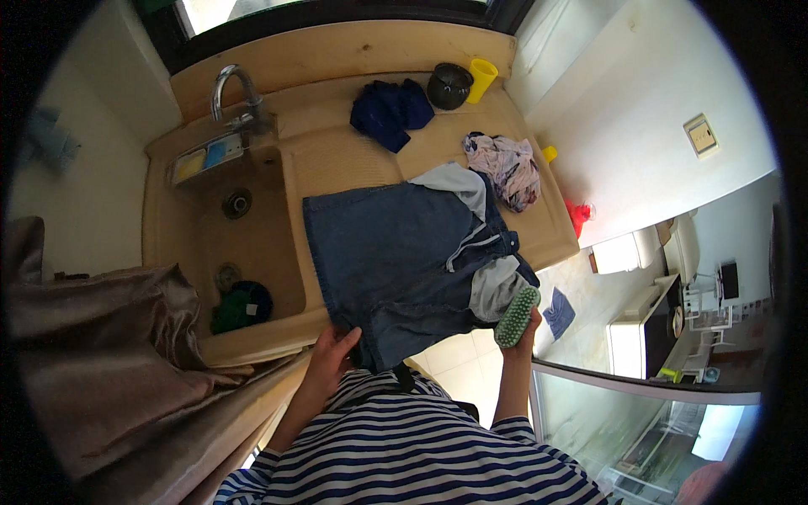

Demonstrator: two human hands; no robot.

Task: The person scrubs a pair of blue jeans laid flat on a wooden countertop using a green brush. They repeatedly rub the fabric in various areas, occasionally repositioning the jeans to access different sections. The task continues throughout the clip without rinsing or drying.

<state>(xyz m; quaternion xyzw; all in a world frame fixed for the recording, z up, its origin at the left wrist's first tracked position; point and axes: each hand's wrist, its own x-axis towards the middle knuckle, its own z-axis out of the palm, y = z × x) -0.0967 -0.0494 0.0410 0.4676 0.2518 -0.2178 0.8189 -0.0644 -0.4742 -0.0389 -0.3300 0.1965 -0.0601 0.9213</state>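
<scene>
Denim shorts (391, 246) lie spread over the washboard counter, their pale pocket linings turned out and the waistband towards the right. My left hand (333, 353) grips the hem edge of the shorts at the counter's front. In my right hand (529, 331) is a green scrubbing brush (517, 317), bristles facing up, beside the lower pocket lining. Behind the shorts a dark blue cloth (388, 113) lies crumpled, and a pink patterned cloth (505, 167) is bunched at the right.
At the left is the sink basin (252, 233) with a chrome faucet (237, 95), a soap tray (208, 158) and a green and dark item (243, 308). A dark bowl (449, 86) and yellow cup (482, 81) stand at the back. A brown curtain (107, 328) hangs at left.
</scene>
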